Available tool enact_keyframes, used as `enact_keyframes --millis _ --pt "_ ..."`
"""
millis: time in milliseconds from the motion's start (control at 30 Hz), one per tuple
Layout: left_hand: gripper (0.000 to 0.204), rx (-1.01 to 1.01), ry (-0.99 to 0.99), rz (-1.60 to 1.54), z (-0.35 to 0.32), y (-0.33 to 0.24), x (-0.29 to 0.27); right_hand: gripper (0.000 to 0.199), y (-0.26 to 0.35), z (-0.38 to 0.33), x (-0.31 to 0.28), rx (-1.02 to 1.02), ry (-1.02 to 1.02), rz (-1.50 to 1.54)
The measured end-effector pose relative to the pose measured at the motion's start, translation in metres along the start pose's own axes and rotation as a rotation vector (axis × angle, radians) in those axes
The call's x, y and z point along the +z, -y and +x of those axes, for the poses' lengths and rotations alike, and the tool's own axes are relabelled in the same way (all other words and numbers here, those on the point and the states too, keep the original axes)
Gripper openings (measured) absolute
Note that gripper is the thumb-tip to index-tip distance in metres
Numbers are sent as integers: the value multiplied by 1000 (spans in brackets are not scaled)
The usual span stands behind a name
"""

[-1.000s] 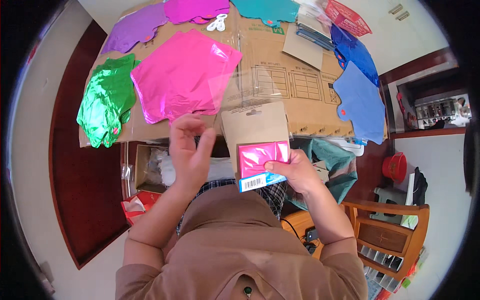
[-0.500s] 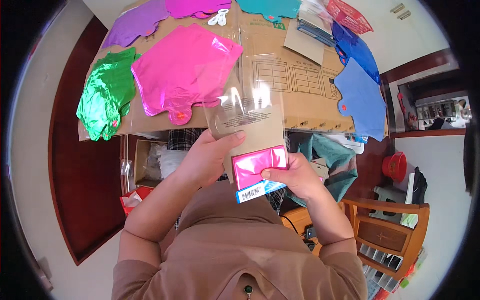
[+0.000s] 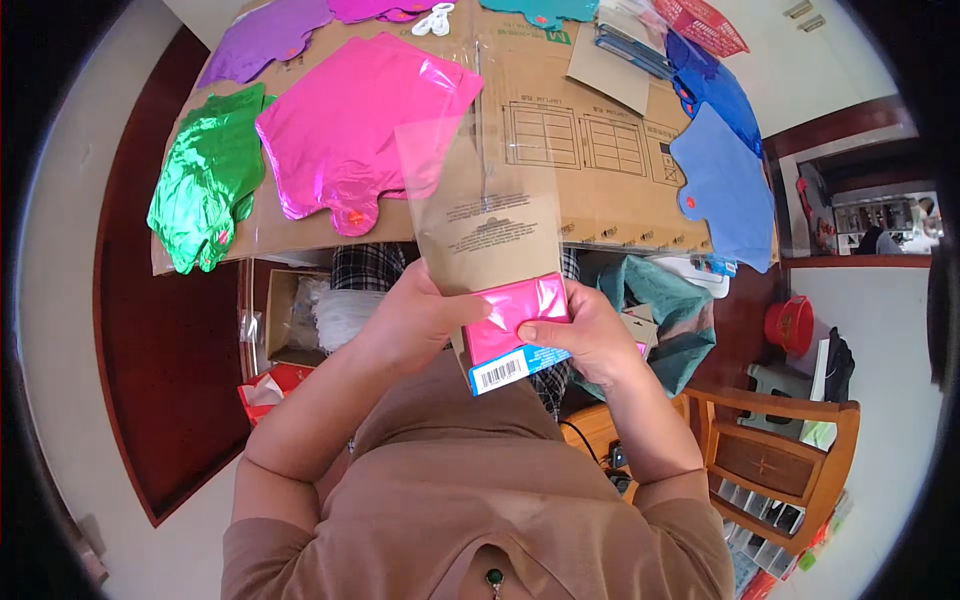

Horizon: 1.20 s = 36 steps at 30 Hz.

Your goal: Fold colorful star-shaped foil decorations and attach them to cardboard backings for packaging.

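Both hands hold a clear plastic bag [image 3: 490, 225] before my body, over the table's near edge. In its lower part lies a folded pink foil piece [image 3: 505, 330], with a blue and white barcode strip [image 3: 498, 374] along the bottom. My left hand [image 3: 425, 312] grips the left side, its thumb lying on the pink foil. On the right side, my right hand [image 3: 588, 335] pinches the bag with its thumb on the foil; its other fingers are behind. Beyond the bag's upper end a large flat pink foil balloon [image 3: 360, 120] lies on the cardboard.
The cardboard sheet [image 3: 610, 210] carries flat balloons: green [image 3: 205, 175], purple [image 3: 265, 40], teal [image 3: 545, 10], dark blue [image 3: 725, 100] and light blue [image 3: 725, 180]. A stack of cards [image 3: 630, 60] and a red basket [image 3: 705, 25] stand far right. A teal bag [image 3: 690, 340] and wooden chair [image 3: 770, 470] are nearer.
My left thumb has slid down from the bag's clear part onto the pink foil. The package has shifted slightly up and left. My right hand keeps its pinch.
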<state>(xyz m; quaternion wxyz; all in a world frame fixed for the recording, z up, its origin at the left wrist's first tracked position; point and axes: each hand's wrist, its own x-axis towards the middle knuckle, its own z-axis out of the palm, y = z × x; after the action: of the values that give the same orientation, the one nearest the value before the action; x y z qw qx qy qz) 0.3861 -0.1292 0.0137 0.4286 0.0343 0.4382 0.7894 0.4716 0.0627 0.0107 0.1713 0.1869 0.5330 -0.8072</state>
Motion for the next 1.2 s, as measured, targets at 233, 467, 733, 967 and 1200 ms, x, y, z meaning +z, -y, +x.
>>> enact_keyframes --millis 233,467,733,967,1200 --pt "51 19 -49 -2 -4 -3 7 34 0 6 3 -45 22 10" --pt "56 59 -138 -47 -11 -7 5 32 0 9 4 -85 -32 -8" --pt "54 871 -318 1616 -11 -20 -6 34 -5 17 -8 -84 -97 117" --pt "31 878 -28 1869 29 -20 -15 33 -7 17 -15 -123 -105 160" --pt "30 932 157 1738 51 -33 -24 41 -6 22 -18 -110 -131 225"
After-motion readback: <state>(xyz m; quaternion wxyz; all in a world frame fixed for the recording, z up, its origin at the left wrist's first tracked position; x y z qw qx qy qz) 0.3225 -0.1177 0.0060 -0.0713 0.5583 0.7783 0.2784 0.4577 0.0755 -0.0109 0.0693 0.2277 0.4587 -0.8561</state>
